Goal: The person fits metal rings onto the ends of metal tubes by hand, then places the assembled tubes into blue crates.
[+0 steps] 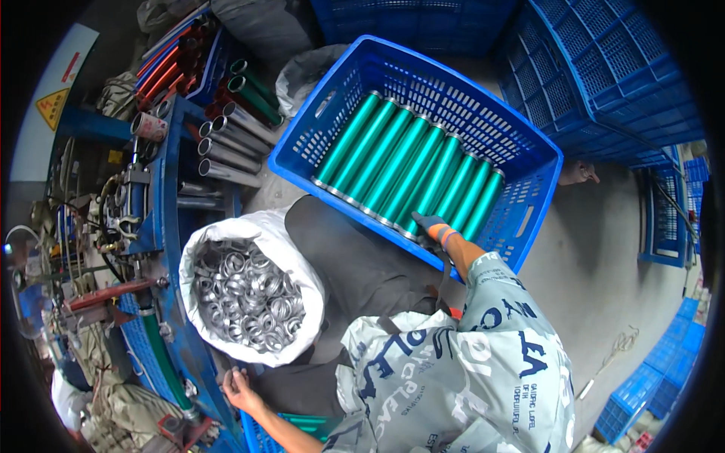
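Shiny green metal tubes (375, 162) lie side by side in a blue plastic crate (545, 177), silvery rings at their ends. My right hand (436, 230), in a dark glove with an orange band, reaches over the crate's near side. It is closed around the near end of one green tube (439, 181); its palm side is hidden. Down at the left, my bare left hand (240, 391) is beside the blue machine frame, fingers loosely bent and apart, with nothing visible in them. Just above it stands a white sack (308, 306) full of silvery metal rings (253, 291).
A blue machine (162, 249) with hoses runs along the left, a green tube (162, 351) on it. Bare silver tubes (226, 155) are stacked behind the sack. Blue crates (596, 68) rise at the right. Part of another blue crate (253, 434) shows below my left arm.
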A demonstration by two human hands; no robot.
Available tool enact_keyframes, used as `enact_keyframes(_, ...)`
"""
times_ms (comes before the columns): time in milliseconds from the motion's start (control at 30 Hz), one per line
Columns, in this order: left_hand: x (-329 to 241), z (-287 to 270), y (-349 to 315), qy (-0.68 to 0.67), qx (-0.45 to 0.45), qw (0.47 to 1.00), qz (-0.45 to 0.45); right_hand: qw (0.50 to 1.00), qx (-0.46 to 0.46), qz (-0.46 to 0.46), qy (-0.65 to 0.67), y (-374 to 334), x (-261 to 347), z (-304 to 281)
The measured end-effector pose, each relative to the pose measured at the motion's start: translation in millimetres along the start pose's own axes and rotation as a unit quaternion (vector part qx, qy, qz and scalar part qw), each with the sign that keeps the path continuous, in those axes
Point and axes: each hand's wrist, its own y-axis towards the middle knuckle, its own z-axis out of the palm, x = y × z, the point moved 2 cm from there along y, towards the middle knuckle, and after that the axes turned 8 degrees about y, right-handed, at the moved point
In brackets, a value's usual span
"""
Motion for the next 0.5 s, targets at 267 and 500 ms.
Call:
enact_keyframes(267,111,-57,-20,-0.047,-0.209,0.974,-0.071,0.989,-0.011,-0.124,-0.074,-5,19,-7)
enact_keyframes(500,234,-126,-112,0.117,-0.316,0.921,-0.196,0.814,-0.028,-0.185,-0.551,-54,102,39)
